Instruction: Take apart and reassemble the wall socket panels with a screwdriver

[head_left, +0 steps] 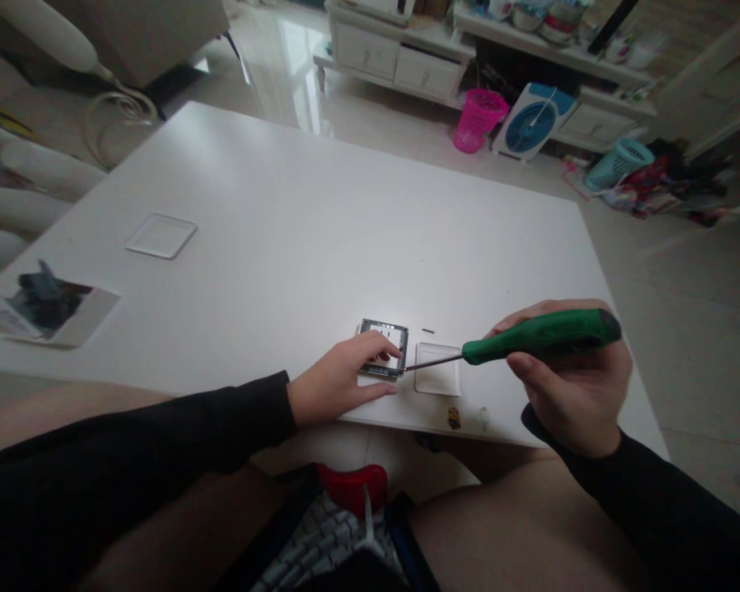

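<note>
A small square panel with a dark frame and a light centre lies near the table's front edge. Across it rests my left hand, fingers bent over its top and thumb along its near side, holding it in place. My right hand is closed around the green handle of a screwdriver. The screwdriver's thin metal shaft points left, and its tip is at the panel's near right corner. Just right of the panel lies a clear square cover, partly beneath the shaft. A small dark metal piece lies above that cover.
Another clear square cover lies on the white table to the left. Beside it, nearer me, is an opened packet with dark contents. Small stickers sit at the front edge. A pink basket stands on the floor beyond.
</note>
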`<act>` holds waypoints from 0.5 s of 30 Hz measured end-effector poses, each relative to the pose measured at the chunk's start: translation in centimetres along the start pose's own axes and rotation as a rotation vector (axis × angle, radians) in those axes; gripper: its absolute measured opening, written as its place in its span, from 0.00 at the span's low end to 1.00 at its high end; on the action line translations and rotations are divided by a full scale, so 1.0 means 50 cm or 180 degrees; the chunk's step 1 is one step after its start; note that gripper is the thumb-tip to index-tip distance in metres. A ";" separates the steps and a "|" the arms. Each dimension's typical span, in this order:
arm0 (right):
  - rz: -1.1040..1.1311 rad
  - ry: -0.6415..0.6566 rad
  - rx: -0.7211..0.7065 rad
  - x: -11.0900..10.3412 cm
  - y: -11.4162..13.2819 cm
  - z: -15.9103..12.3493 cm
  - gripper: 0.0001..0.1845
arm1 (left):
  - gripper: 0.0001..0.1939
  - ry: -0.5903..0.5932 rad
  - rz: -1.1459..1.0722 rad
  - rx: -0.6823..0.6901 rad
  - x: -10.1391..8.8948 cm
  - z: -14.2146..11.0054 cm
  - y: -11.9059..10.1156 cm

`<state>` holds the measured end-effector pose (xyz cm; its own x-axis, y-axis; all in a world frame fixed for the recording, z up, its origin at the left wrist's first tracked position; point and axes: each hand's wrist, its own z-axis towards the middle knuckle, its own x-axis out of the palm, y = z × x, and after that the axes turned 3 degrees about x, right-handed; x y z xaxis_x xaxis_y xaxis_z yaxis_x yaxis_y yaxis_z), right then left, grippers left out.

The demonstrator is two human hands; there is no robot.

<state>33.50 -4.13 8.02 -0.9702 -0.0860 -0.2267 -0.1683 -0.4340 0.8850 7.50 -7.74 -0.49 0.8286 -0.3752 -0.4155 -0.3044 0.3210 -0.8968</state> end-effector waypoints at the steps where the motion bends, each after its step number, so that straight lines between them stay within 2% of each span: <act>1: -0.0030 -0.0029 -0.0006 0.001 0.001 0.000 0.17 | 0.16 -0.0027 0.0035 0.0024 -0.001 0.001 0.001; 10: -0.0174 -0.0102 -0.0175 0.012 -0.003 0.002 0.19 | 0.20 -0.0177 0.0201 0.0118 -0.024 0.019 0.015; 12: -0.0181 -0.0093 -0.0197 0.014 -0.006 0.003 0.19 | 0.24 -0.0110 0.0473 0.0246 -0.028 0.023 0.025; 15: -0.0177 -0.0085 -0.0181 0.015 -0.011 0.005 0.19 | 0.35 0.0135 0.0811 0.0450 -0.032 0.027 0.050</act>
<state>32.83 -3.75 7.47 -0.9640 -0.0368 -0.2633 -0.2126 -0.4879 0.8466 6.06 -5.17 -1.85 0.7126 -0.3020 -0.6332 -0.4292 0.5263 -0.7340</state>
